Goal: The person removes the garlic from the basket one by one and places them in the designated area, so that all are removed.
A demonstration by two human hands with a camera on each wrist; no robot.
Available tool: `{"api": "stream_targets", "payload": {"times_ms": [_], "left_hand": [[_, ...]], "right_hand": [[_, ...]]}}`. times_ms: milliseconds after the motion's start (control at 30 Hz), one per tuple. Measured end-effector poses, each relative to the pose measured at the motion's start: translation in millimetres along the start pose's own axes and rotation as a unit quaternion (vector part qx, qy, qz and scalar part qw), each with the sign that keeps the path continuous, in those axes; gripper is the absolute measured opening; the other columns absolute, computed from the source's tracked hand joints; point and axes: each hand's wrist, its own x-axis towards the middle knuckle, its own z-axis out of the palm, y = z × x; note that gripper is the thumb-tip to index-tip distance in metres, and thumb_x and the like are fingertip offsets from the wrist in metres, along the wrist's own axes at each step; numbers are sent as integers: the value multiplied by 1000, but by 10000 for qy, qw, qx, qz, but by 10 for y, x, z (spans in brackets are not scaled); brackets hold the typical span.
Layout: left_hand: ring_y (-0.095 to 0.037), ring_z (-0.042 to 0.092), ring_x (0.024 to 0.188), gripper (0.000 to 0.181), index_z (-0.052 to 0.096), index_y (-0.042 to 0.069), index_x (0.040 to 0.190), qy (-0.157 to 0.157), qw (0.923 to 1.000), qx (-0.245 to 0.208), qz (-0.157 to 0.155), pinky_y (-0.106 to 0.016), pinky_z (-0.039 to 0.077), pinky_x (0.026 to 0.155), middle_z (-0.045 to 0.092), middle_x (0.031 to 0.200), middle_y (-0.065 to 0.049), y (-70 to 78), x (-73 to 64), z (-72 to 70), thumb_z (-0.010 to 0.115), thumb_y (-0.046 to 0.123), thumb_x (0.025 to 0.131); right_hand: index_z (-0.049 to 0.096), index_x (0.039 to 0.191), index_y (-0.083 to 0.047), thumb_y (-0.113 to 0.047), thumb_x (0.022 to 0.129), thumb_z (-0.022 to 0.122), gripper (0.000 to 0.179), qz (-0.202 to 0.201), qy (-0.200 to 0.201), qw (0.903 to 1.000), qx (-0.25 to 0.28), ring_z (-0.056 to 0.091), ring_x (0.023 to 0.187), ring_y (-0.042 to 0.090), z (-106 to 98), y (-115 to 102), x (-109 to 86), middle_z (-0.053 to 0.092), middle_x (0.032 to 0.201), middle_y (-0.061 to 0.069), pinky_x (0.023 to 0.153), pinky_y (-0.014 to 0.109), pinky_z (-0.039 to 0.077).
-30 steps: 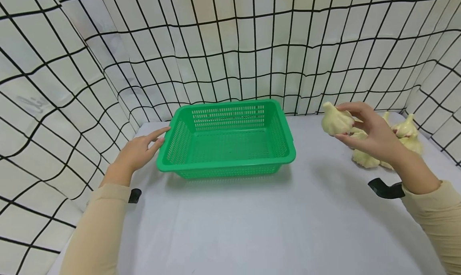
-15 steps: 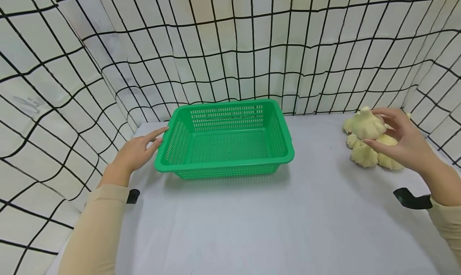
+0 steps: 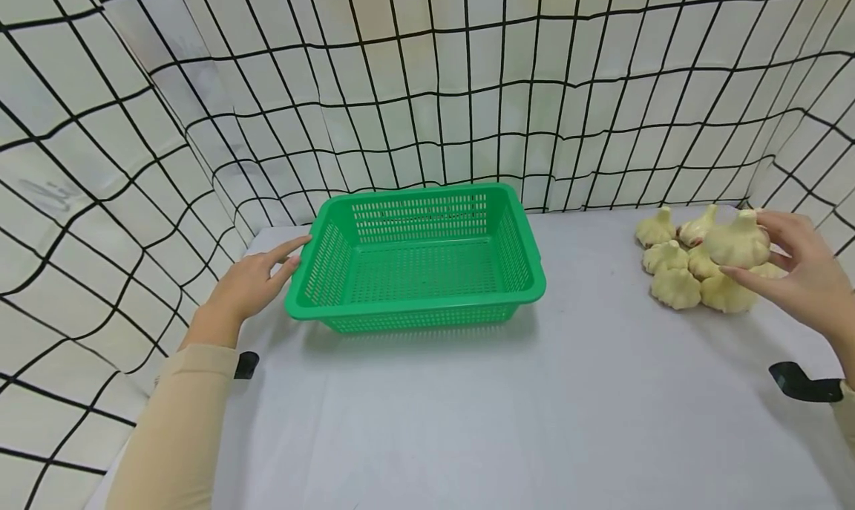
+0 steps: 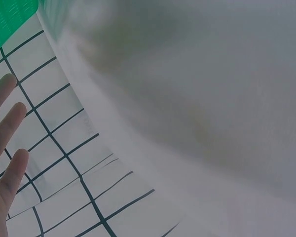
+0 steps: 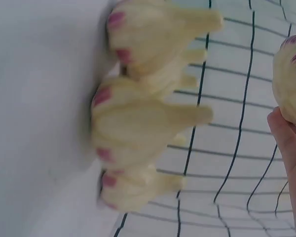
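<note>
My right hand [image 3: 804, 269] pinches a garlic bulb [image 3: 738, 243] between thumb and fingers, stem upward, over the right part of a cluster of garlic. In the right wrist view the held bulb [image 5: 288, 79] shows purple streaks at the right edge, fingertips against it. Several other garlic bulbs [image 3: 676, 287] sit close together on the table, the rightmost partly hidden by the held bulb and hand. My left hand [image 3: 250, 283] is at the left side of a green plastic basket [image 3: 417, 304], straight fingers touching its rim. No garlic shows inside the basket.
A white cloth-like surface [image 3: 427, 421] covers the table. Black grid netting [image 3: 467, 94] over white walls stands behind and on both sides, close to the garlic and basket. A black strap end [image 3: 804, 384] juts from the right wrist and another [image 3: 246, 365] from the left.
My right hand has carried the garlic bulb to the right, from left of the cluster to over its right part. More of the bulbs on the table now show. The left hand stays at the basket.
</note>
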Motion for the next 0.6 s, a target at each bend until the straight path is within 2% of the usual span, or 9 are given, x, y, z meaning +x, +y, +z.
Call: {"api": "stream_targets", "payload": {"times_ms": [100, 167, 267, 333, 400, 500, 600], "left_hand": [[-58, 50, 126, 60, 31, 24, 162, 21, 10000, 13, 2, -74, 41, 97, 52, 142, -34, -5, -2, 1, 26, 53, 111], [-57, 51, 125, 60, 32, 24, 162, 43, 10000, 24, 7, -74, 41, 97, 53, 141, -34, -6, -4, 1, 26, 53, 111], [-57, 51, 126, 60, 32, 24, 162, 64, 10000, 21, 7, -74, 41, 97, 53, 141, -33, -3, -5, 3, 26, 53, 111], [-57, 50, 126, 60, 32, 24, 162, 61, 10000, 18, 3, -74, 41, 98, 53, 142, -33, -5, -5, 4, 26, 53, 111], [-57, 50, 126, 60, 32, 24, 162, 57, 10000, 13, 6, -74, 41, 98, 53, 142, -33, -6, -6, 4, 26, 53, 111], [-57, 51, 126, 60, 32, 24, 162, 57, 10000, 9, 19, -74, 41, 97, 53, 141, -34, -3, -5, 4, 26, 53, 111], [-57, 51, 126, 60, 32, 23, 162, 62, 10000, -5, 31, -74, 41, 98, 53, 141, -34, 2, -6, 6, 26, 53, 111]], "right_hand": [[49, 146, 3, 18, 78, 77, 75, 178, 137, 9994, -249, 39, 121, -6, -67, 157, -42, 33, 128, -26, 94, -1, 33], [45, 148, 5, 16, 80, 77, 76, 255, 208, 9988, -371, 39, 132, 2, -108, 401, -71, 34, 135, -21, 97, 1, 32], [39, 156, -6, 8, 85, 78, 83, 379, 225, 9970, -639, 32, 147, 12, -173, 969, -112, 32, 146, -13, 100, 1, 30], [36, 159, -17, 3, 87, 79, 86, 456, 263, 9951, -843, 29, 151, 22, -218, 1353, -139, 30, 154, -4, 100, 1, 29], [31, 161, -25, 0, 89, 78, 90, 641, 256, 9928, -979, 26, 153, 25, -258, 1623, -173, 26, 160, -3, 101, 0, 28], [26, 162, -29, -3, 91, 77, 91, 961, 288, 9894, -1050, 23, 154, 32, -312, 1806, -229, 21, 164, 1, 106, 3, 26], [25, 162, -29, -7, 92, 77, 91, 1231, 308, 9859, -1094, 22, 154, 30, -356, 1840, -295, 24, 163, -2, 111, 9, 25]]}}
